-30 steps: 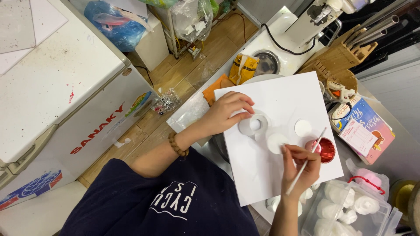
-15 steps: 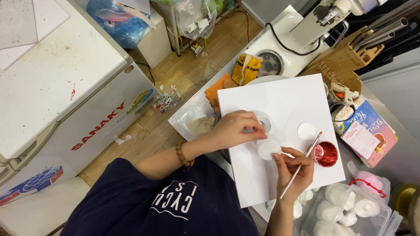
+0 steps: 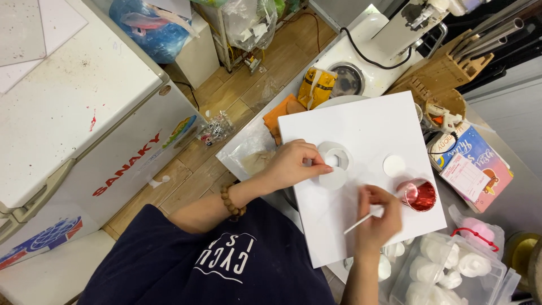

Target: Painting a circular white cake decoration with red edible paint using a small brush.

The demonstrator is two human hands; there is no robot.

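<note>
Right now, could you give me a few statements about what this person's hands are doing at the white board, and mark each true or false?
1. The left hand touches a white ring-shaped piece on the square white board. True.
2. The right hand holds a thin white stick. True.
3. The small round cup of red paint is tipped over on the floor. False: it stands upright on the board.
4. The left wrist is bare. False: it wears a brown beaded bracelet.

Board (image 3: 361, 130): lies on the counter (image 3: 511, 212); ring (image 3: 334, 160) and disc (image 3: 394, 165) lie on it
Cup (image 3: 419, 195): at the board's right edge, just below the disc
Tub (image 3: 451, 268): right of the board's lower corner
Freezer (image 3: 73, 101): well left, across the floor (image 3: 226, 113)
</note>
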